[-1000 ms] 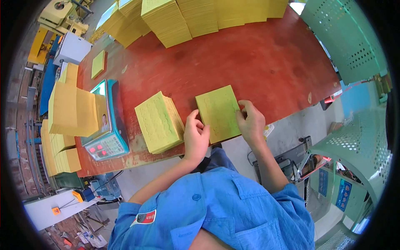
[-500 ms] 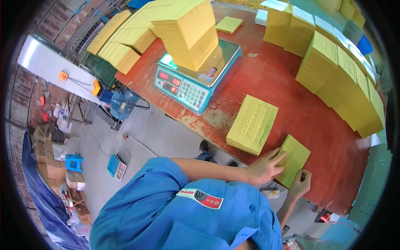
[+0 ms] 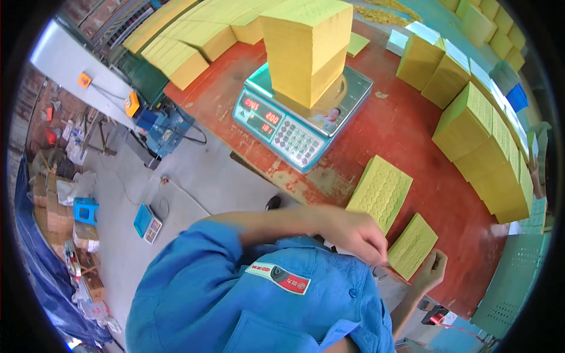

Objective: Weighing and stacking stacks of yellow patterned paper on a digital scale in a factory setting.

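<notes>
A small stack of yellow paper sheets (image 3: 415,244) with rows of stamped round patterns lies near the table's front edge. My right hand (image 3: 431,270) is closed at its lower right edge, fingers curled against the sheets. At the stack's left corner, my left hand (image 3: 359,235) is slightly blurred, its fingers pressed together and pointing down; whatever is between them is hidden. Just beyond my left hand lies a thicker stack of the same patterned yellow sheets (image 3: 382,191), its near end partly covered by that hand.
A digital counting scale (image 3: 282,135) bears a tall block of yellow paper (image 3: 306,53). More yellow stacks line the table's left back (image 3: 176,59) and right side (image 3: 485,147). A teal perforated panel (image 3: 509,282) stands at the right. On the floor are a blue stool (image 3: 86,210) and a smaller scale (image 3: 147,222).
My left hand has come off the top of the small stack and moved left to its corner, fingers closing together. My right hand stays at the right edge. The view has shifted slightly.
</notes>
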A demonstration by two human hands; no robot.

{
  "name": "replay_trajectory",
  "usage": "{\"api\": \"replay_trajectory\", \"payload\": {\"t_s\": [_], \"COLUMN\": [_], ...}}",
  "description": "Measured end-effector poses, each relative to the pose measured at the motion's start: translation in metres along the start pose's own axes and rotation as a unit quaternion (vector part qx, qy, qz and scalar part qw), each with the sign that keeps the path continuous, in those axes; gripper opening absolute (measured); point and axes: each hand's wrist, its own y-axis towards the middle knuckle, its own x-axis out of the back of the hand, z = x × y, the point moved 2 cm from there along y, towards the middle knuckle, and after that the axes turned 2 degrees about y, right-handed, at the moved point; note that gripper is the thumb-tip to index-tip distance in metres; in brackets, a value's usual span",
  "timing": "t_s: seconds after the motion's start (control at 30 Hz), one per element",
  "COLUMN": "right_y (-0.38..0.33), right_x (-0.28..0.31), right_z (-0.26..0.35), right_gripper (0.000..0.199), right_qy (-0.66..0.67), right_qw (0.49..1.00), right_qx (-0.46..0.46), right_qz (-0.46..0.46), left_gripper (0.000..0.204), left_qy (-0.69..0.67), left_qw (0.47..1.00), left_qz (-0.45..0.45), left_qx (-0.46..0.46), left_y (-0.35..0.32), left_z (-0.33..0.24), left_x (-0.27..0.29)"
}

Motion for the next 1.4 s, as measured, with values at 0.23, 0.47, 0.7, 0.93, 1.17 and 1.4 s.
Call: {"api": "replay_trajectory", "payload": {"t_s": [0.23,0.47,0.7,0.93,1.17,1.4], "right_y": [0.009,0.127,0.105,0.050,-0.084,-0.099], "right_x": [-0.121,-0.345,-0.416,-0.373,-0.320,-0.371], "right_z": [0.193,0.263,0.296,0.271,0.248,0.240], "right_gripper": [0.021,0.057,0.063,0.053,0.031,0.039], "right_qy": [0.283,0.398,0.469,0.389,0.435,0.627], "right_qw": [0.943,0.878,0.844,0.894,0.880,0.655], "right_qx": [-0.014,-0.044,-0.128,-0.099,-0.137,-0.350], "right_qz": [0.173,0.261,0.229,0.199,0.135,0.236], "left_gripper": [0.044,0.076,0.046,0.069,0.057,0.056], "left_qy": [-0.071,-0.100,-0.122,-0.030,-0.129,-0.135], "left_qw": [0.796,0.839,0.938,0.937,0.953,0.933], "left_qz": [-0.500,-0.535,-0.314,-0.286,-0.220,-0.289], "left_qx": [-0.334,0.012,0.085,0.197,0.162,0.167], "left_y": [-0.224,-0.197,-0.180,-0.205,-0.201,-0.204], "left_z": [-0.107,-0.110,-0.101,-0.093,-0.085,-0.074], "left_x": [0.202,0.335,0.358,0.327,0.330,0.327]}}
